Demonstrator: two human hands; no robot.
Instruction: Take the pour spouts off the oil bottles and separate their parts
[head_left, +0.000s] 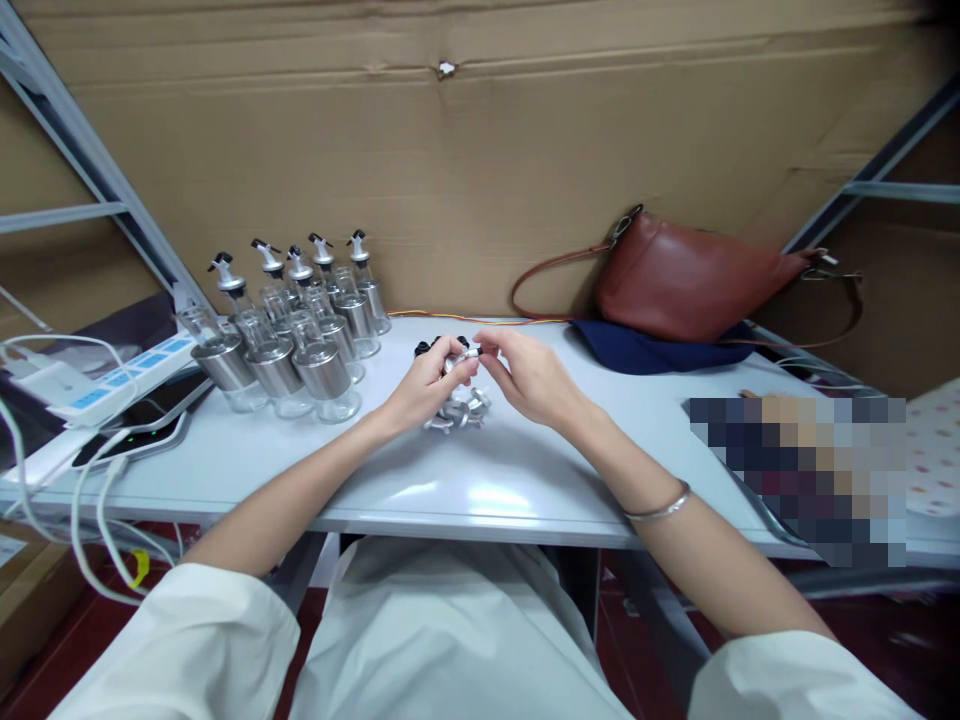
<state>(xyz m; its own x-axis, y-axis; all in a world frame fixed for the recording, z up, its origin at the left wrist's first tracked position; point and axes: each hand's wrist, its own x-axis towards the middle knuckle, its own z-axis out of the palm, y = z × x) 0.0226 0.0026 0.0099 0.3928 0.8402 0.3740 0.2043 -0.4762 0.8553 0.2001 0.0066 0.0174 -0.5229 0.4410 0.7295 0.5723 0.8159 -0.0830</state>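
Above the middle of the table, my left hand (429, 385) is closed around a small silver pourer spout (469, 354). My right hand (534, 378) pinches the black tip at the spout's right end; its fingertips partly hide the piece. Several silver spout parts (466, 412) lie on the table just below the hands. Behind my left hand are small black pieces (424, 348), partly covered by the fingers. To the left stand several glass oil bottles (326, 375) with steel sleeves. Some at the back carry silver pourers with black flip caps (225, 268); the front ones have bare necks.
A brown leather bag (675, 280) rests on a dark blue cloth (637, 350) at the back right. A pixelated flat object (810, 480) lies at the right edge. A white power strip (124, 380) and cables occupy the left. Cardboard (480, 190) walls the back.
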